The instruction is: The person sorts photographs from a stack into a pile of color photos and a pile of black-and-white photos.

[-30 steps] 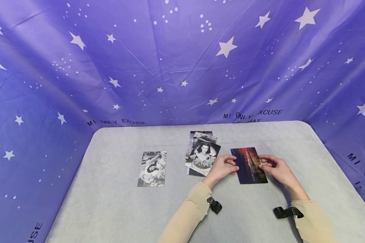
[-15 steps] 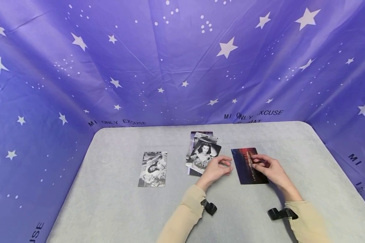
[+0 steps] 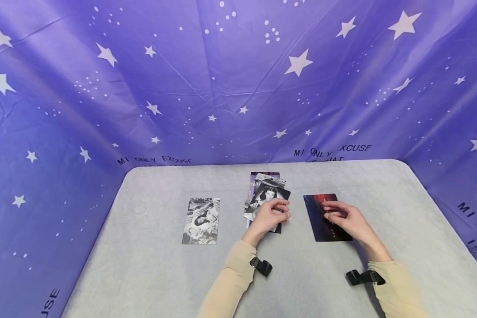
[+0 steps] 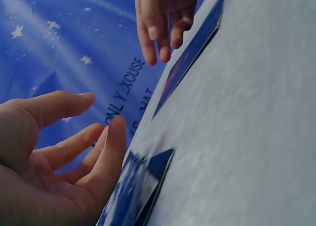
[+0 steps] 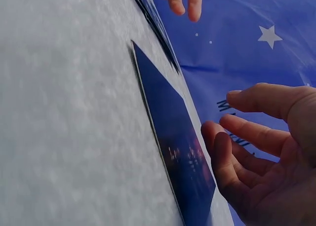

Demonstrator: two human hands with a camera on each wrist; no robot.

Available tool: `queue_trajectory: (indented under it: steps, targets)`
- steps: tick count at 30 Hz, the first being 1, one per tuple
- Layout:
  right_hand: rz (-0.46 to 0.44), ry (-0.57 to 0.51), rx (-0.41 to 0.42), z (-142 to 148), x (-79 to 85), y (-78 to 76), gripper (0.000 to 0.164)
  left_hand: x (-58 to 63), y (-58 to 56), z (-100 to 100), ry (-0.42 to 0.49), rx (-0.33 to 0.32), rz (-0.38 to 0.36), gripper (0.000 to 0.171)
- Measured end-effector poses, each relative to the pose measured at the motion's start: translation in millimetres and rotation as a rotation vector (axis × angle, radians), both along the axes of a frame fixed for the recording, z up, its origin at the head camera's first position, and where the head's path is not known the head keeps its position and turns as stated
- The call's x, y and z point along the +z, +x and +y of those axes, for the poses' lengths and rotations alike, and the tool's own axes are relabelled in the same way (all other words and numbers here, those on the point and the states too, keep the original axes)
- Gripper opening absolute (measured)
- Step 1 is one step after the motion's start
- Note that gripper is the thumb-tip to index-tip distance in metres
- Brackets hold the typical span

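My left hand (image 3: 265,220) is over a loose pile of picture cards, partly covering the top one, a black-and-white portrait card (image 3: 271,193). Its fingers are loosely bent with nothing between them, as the left wrist view confirms. My right hand (image 3: 351,221) hovers over a dark red-and-blue picture card (image 3: 319,226) lying on the table. In the right wrist view its thumb and fingers (image 5: 254,132) are apart and hold nothing, just above that card's surface (image 5: 170,122). Beneath the portrait, other cards (image 3: 264,175) stick out at uneven angles.
A separate black-and-white picture card (image 3: 201,223) lies left of the pile. The grey table (image 3: 151,274) has rounded far corners. Behind and beside it hangs a purple cloth (image 3: 191,79) with white stars and black lettering. Both wrists wear black straps with cameras (image 3: 262,266).
My left hand has drawn away from the dark card's left edge, leftward over the pile. My right hand has left the card's right edge and shifted left above it.
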State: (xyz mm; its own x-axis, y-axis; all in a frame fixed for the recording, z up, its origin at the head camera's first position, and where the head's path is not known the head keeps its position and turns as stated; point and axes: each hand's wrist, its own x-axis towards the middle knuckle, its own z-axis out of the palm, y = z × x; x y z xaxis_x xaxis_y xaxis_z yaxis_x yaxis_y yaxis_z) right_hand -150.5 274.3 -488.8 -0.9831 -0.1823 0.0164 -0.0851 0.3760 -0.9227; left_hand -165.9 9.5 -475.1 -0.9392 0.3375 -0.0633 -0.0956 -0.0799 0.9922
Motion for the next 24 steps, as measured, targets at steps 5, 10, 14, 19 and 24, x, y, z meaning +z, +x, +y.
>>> queue_trajectory:
  steps: [5, 10, 14, 19, 24]
  targets:
    - [-0.011, 0.023, 0.019, -10, 1.4, -1.7, 0.041, -16.6, -11.4, -8, -0.013, 0.029, 0.002, 0.037]
    - [0.004, -0.023, 0.034, -26, -1.4, -2.8, 0.041, -20.5, -19.7, -20, -0.035, 0.05, -0.002, 0.038]
    - [0.006, -0.038, 0.046, -37, -3.9, -2.5, 0.041, -19.4, -23.8, -30, -0.024, 0.063, -0.003, 0.04]
    - [-0.005, -0.034, 0.056, -49, -6.1, -3.2, 0.041, -15.8, -27.9, -44, -0.032, 0.091, -0.006, 0.042]
    - [-0.024, -0.043, 0.071, -61, -9.4, -5.1, 0.041, -17.4, -32.1, -58, -0.066, 0.137, 0.005, 0.042]
